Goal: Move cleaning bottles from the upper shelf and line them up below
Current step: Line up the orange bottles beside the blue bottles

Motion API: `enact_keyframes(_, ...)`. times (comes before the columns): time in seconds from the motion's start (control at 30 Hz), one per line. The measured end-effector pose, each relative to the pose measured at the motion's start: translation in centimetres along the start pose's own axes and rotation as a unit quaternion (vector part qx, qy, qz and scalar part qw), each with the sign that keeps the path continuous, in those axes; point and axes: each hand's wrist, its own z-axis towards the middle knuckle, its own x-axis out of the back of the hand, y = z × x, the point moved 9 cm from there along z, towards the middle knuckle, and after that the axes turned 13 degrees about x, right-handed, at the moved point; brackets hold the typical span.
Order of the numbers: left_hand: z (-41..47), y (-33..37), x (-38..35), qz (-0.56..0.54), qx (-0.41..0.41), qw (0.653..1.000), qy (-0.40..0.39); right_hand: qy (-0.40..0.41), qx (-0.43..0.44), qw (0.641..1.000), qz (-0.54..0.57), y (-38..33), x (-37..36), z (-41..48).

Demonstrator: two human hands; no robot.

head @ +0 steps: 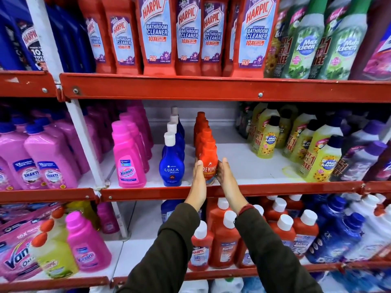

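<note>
Left hand [198, 176] and right hand [224, 173] flank the front orange bottle [208, 163] on the middle shelf [211, 190], fingers straight, pressed together; palm contact probable. 1 row of orange bottles behind.

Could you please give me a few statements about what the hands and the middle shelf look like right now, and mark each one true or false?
1. Both hands flank the front orange Revive bottle, left hand and right hand pressed to its sides. True.
2. The Revive bottle is lifted above the shelf. False: it stands at the shelf edge.
3. The blue Ujala bottle stands left of the Revive row. True.
4. The Ujala bottles have black caps. False: their caps are white.
</note>
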Motion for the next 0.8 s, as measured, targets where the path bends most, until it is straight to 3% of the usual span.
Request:
enact_keyframes(0.17,-0.3,0.2,0.2,0.010,-0.024,1.000,0.011,0.031,0.029,0.999,0.007,-0.6,-0.2,-0.4)
enact_keyframes(0.37,-5.4,3.2,2.3,0.060,-0.192,0.975,0.091,0.182,0.141,0.973,0.017,-2.7,0.9,-2.5)
enact_keyframes(0.47,-8.1,3.9,4.7,0.077,-0.276,0.944,0.161,0.168,0.167,0.971,0.018,-3.4,-1.6,-3.5)
enact_keyframes(0.57,-9.8,5.2,7.6,0.069,-0.338,0.908,0.237,0.116,0.135,0.984,0.025,-2.9,-5.3,-3.1)
enact_keyframes(0.67,-9.5,6.1,10.3,0.030,-0.297,0.911,0.285,0.061,0.073,0.994,0.061,-1.9,-8.6,-2.2)
enact_keyframes(0.8,-5.9,5.2,12.2,-0.010,-0.134,0.972,0.191,0.029,0.027,0.994,0.102,-0.9,-11.3,-1.6)
